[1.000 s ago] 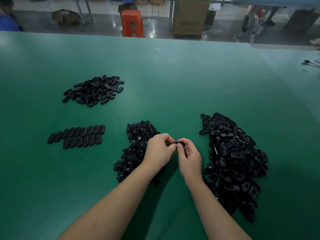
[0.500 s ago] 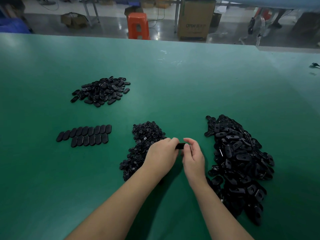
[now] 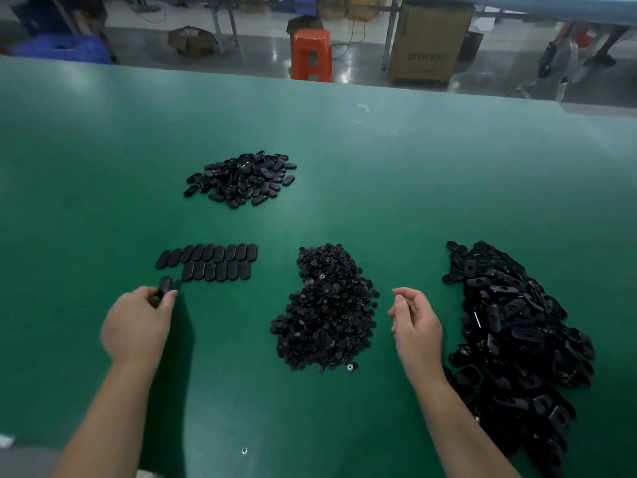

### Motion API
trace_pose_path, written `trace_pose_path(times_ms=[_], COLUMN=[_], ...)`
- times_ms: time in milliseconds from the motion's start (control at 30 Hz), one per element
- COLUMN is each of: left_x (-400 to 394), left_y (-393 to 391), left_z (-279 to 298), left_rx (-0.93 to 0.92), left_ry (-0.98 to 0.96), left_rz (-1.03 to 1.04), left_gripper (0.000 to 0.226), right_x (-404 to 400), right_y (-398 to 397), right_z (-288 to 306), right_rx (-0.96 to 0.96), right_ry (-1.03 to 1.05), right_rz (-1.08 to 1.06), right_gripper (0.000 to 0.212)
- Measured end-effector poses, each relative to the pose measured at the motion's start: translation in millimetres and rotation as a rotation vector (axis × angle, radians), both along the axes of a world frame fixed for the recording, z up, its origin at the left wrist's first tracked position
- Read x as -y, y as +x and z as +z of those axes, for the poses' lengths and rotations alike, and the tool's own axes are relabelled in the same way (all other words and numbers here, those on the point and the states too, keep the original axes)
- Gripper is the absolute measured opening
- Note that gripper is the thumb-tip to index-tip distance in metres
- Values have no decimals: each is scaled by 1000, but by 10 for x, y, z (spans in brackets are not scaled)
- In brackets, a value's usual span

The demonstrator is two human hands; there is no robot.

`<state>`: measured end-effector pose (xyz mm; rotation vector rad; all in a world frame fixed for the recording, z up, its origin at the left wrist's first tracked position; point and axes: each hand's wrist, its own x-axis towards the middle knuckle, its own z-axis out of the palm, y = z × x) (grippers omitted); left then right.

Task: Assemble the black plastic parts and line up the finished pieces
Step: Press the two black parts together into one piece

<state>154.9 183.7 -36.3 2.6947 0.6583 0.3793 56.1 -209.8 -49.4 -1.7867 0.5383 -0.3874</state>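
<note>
We are placing a finished piece at the left end of the lower row.

Nearest us, at lower left of the frame, our left hand (image 3: 138, 324) pinches an assembled black piece (image 3: 168, 286) between thumb and fingertips, just beside the left end of the lined-up rows (image 3: 210, 262); whether it touches the green table (image 3: 379, 167) we cannot tell. At lower right, our right hand (image 3: 415, 322) hangs relaxed with loosely curled fingers, holding nothing, between the pile of small parts (image 3: 327, 308) and the pile of larger shells (image 3: 510, 332). The row pieces lie with their long axes running near-to-far, leaning slightly right; the held piece seems tilted, so we judge the next move calls for matching that axis and setting it flush against its neighbour. Farther up, a loose heap of oval pieces (image 3: 241, 177) sits at upper centre-left.
</note>
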Motion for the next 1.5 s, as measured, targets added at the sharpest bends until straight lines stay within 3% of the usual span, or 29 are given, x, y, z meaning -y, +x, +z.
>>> trace_pose_path(times_ms=[200,400,1000,1133,1300,1500], left_x=[-25,68,119,232,942,2470], left_y=[166,73,157,149,93,-216], left_z=[-14,-83,-16,42,334,672], left_rx=[-71,87,-45,49,180,23], left_ry=[22,-15,-5,-30,-23,-120], left_rz=[-54,-106,-130,-151,-457,-1011], left_gripper=[41,32,37,35,25,21], right_x=[-8,-21,-32,-34,-36,-38], right_y=[8,5,-5,-11,-13,-7], right_z=[11,17,58,65,70,83], right_rx=[-28,-28,-11,7,-11,-59], right_ry=[-13,-16,-41,-50,-118,-240], right_rz=[1,-6,6,13,20,49], right_gripper=[16,16,16,17,18,12])
